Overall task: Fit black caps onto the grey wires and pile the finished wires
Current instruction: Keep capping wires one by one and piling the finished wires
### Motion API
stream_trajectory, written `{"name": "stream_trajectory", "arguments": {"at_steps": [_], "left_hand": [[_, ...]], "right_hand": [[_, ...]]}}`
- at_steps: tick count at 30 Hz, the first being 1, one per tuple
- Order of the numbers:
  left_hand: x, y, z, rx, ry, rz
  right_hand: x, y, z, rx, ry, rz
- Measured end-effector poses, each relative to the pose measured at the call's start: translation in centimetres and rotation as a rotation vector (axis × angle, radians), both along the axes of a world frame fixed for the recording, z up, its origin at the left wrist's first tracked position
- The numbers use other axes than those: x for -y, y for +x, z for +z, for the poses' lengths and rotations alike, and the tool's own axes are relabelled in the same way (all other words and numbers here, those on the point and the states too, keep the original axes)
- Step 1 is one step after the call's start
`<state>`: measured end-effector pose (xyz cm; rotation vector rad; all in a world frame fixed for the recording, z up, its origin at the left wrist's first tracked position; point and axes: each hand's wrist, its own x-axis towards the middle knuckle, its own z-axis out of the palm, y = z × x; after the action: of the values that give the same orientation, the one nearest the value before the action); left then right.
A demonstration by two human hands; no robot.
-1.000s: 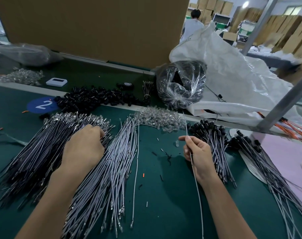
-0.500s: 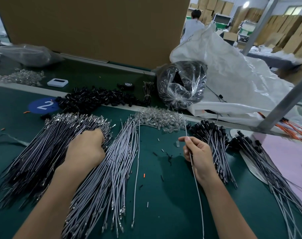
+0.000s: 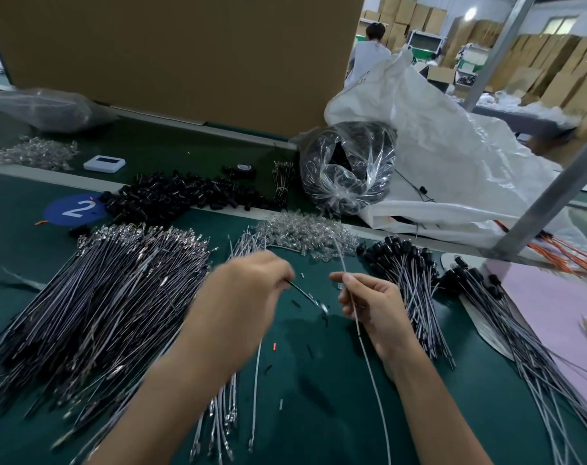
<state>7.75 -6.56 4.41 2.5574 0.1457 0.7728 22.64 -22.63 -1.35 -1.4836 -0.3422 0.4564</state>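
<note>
Two bare forearms show from the near edge, the left forearm blurred, the right forearm sharp. The left hand and right hand are ungloved; the right fingers have short nails.

Two hands, left hand and right hand, with one wire pinched in each: dark wire, grey wire. Uncapped wires too many to count, in two lots: left heap, middle bundle. Two piles of capped wires: inner pile, outer pile. One heap of black caps. Two heaps of clear bits: centre heap, far-left heap. One clear bag of black parts. One white sack.
</note>
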Motion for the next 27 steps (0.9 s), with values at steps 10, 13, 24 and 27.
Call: {"name": "stream_trajectory", "arguments": {"at_steps": [10, 13, 24, 27], "left_hand": [[5.2, 4.4, -4.0, -0.174, 0.103, -0.082], [5.3, 5.0, -4.1, -0.174, 0.098, -0.074], [4.4, 6.4, -3.1, -0.349, 0.267, -0.179], [3.7, 6.3, -2.5, -0.355, 0.273, -0.264]], "right_hand": [[-0.5, -1.3, 0.7, -0.001, 0.049, 0.104], [-0.5, -1.1, 0.7, -0.010, 0.080, 0.092], [0.1, -0.1, 0.1, -0.075, 0.154, 0.224], [0.5, 0.2, -0.2, -0.082, 0.160, 0.266]]}}
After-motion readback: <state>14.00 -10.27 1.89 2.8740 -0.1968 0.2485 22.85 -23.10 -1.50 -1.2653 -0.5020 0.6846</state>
